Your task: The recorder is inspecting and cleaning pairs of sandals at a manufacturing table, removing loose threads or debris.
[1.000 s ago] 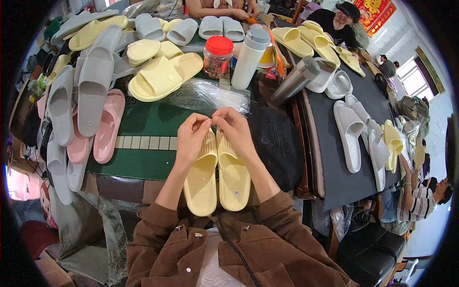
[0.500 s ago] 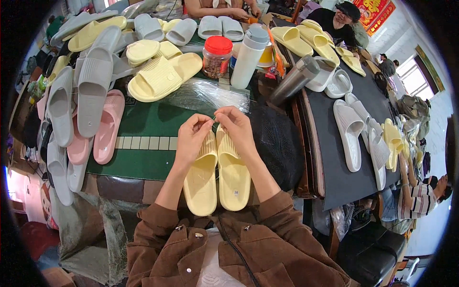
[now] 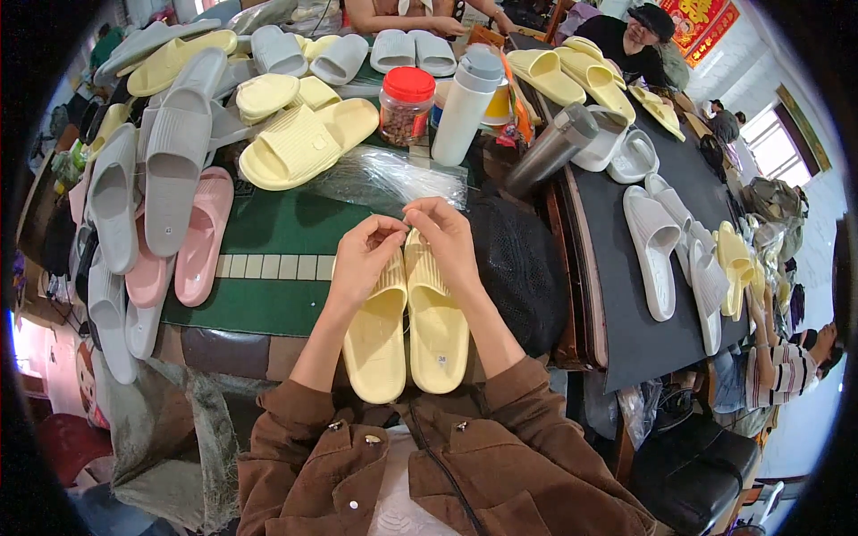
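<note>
Yellow moulded slippers with ribbed straps [image 3: 438,344], a matched pair, lie side by side beneath the left hand [image 3: 368,255] and the right hand [image 3: 442,241], which partly cover their toe ends. Compared with a second ago, both hands have edged slightly to the right, and the right fingertips now sit a little higher above the left ones; the pair lies as it did. Beyond the hands, a seated co-worker's arm [image 3: 487,9] now reaches farther to the right.

Each hand is pinched narrow, thumb against forefinger, close to the other over the straps; whatever is between the fingertips is too small to tell. The pair's toes point away from the person and the heels toward the brown jacket [image 3: 304,447], so the long axes run nearly parallel, outward along the line of sight, between the two forearms.

On the right slipper's heel, nearer the person than the hands, is a small white rectangular sticker [image 3: 441,360] with dark printing. Left of the hands, a long grey slipper [image 3: 170,196] bears a similar small mark at its heel. Far off to the upper right, a red poster [image 3: 702,31] carries gold characters.
</note>
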`<state>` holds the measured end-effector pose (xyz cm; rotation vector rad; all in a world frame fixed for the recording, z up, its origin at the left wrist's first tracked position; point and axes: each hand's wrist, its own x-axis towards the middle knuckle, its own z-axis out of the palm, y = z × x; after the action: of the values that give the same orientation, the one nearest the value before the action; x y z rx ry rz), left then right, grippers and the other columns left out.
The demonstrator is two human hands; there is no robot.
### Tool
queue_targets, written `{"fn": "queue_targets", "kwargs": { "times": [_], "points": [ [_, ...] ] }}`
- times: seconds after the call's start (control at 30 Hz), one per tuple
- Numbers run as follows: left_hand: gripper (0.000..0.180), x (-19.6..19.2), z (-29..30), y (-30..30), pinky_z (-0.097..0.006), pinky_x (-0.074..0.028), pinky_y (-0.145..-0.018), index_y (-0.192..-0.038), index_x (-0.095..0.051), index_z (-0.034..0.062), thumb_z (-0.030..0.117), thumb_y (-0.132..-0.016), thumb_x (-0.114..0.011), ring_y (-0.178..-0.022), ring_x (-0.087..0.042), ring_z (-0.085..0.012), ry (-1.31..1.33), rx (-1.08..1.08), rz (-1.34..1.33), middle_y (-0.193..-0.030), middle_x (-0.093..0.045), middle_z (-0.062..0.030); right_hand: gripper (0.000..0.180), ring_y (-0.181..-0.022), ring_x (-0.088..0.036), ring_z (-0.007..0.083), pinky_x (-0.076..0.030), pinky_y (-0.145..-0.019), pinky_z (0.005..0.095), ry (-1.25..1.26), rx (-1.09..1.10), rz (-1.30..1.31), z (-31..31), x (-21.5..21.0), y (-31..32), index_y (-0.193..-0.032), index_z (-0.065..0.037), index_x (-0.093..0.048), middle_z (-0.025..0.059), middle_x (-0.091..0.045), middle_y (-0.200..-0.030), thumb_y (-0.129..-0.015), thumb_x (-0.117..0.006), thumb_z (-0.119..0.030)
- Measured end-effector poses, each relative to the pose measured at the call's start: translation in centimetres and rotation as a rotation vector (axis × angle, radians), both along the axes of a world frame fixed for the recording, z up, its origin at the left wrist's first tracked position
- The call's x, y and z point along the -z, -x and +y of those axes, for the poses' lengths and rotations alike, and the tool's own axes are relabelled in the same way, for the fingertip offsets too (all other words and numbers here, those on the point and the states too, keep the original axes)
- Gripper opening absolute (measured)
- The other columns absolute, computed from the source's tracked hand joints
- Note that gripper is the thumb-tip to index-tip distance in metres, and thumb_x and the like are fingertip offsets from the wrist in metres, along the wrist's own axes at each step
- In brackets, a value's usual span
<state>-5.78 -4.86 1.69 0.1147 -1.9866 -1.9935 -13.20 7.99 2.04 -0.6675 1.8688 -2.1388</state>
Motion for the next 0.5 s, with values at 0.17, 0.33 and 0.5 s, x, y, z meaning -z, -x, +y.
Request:
{"fn": "queue_targets", "kwargs": {
  "times": [0.17,0.33,0.5],
  "points": [
    [0.008,0.0,0.0,0.2,-0.02,-0.044,-0.068,-0.093,-0.062,-0.001,0.006,-0.09,-0.059,-0.074,-0.053,-0.004,-0.02,0.022,-0.006,-0.083,-0.061,0.0014,0.013,-0.076,-0.05,0.0051,-0.039,-0.07,0.021,0.012,0.008,0.01,0.0,0.3,0.2,-0.095,-0.003,-0.065,-0.0025,-0.062,-0.086,-0.089,-0.063,-0.014],
    [0.008,0.2,-0.2,-0.1,-0.02,-0.044,-0.069,-0.093,-0.061,-0.0008,0.006,-0.091,-0.059,-0.075,-0.052,-0.0036,-0.048,0.011,-0.001,-0.084,-0.06,0.0015,0.012,-0.071,-0.05,0.0024,-0.038,-0.063,0.0185,0.008,-0.002,-0.062,-0.1,-0.4,-0.4,-0.096,-0.005,-0.065,-0.0024,-0.063,-0.087,-0.091,-0.062,-0.015],
    [0.008,-0.2,-0.3,-0.3,-0.02,-0.044,-0.071,-0.096,-0.061,0.0003,0.007,-0.092,-0.058,-0.077,-0.053,-0.0042,-0.091,-0.01,0.017,-0.086,-0.06,0.0011,0.016,-0.076,-0.058,0.0059,-0.043,-0.065,0.0189,0.161,-0.002,-0.195,-0.2,-0.9,-0.6,-0.101,-0.005,-0.065,0.0013,-0.065,-0.088,-0.093,-0.058,-0.017]
  ]
}}
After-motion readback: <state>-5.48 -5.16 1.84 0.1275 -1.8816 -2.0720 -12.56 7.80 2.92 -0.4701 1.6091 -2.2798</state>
